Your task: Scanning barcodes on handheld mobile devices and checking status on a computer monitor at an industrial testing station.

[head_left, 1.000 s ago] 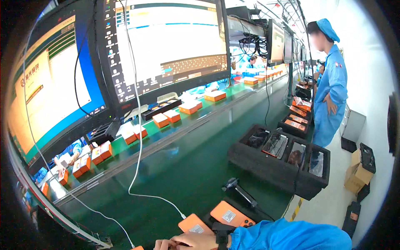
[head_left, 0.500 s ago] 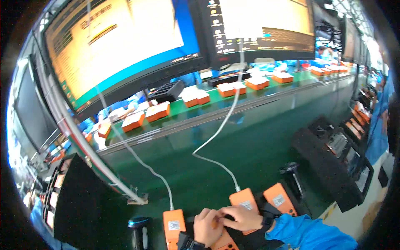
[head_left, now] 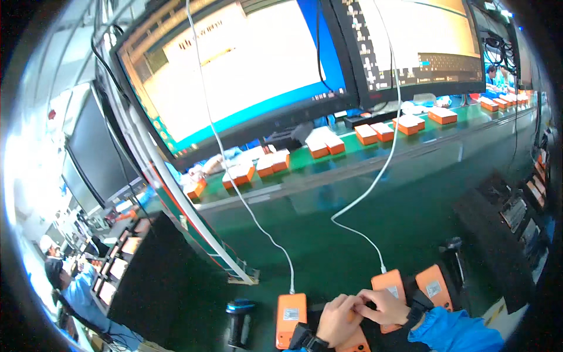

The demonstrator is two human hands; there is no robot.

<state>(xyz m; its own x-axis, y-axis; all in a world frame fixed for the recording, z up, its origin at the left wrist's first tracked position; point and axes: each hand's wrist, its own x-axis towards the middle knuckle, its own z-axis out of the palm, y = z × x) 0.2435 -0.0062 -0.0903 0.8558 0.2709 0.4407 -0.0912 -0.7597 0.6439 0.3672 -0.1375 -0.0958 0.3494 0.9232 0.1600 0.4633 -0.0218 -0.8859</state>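
A: Status at the green counter point(head_left: 363, 234)?

B: Judging by the layout, partway. Left orange device point(head_left: 291, 318) already has a white cable point(head_left: 252, 217) plugged into its top end. Middle orange device point(head_left: 389, 287) has a second white cable point(head_left: 363, 199) plugged in too. Third orange device point(head_left: 434, 286), right of the middle one, shows no cable.

A: And the hands?

B: Left hand point(head_left: 339, 320) and right hand point(head_left: 387, 306) meet just in front of the middle device, over another orange piece point(head_left: 352, 340) at the lower edge. Fingers point(head_left: 358, 302) of both are curled narrow and bunched together, touching. What they pinch is hidden; can't tell.

A: Anything else near?

B: Black handheld scanner point(head_left: 239, 320) lies left of the left device, untouched. Orange boxes point(head_left: 325, 144) sit on the belt well behind.
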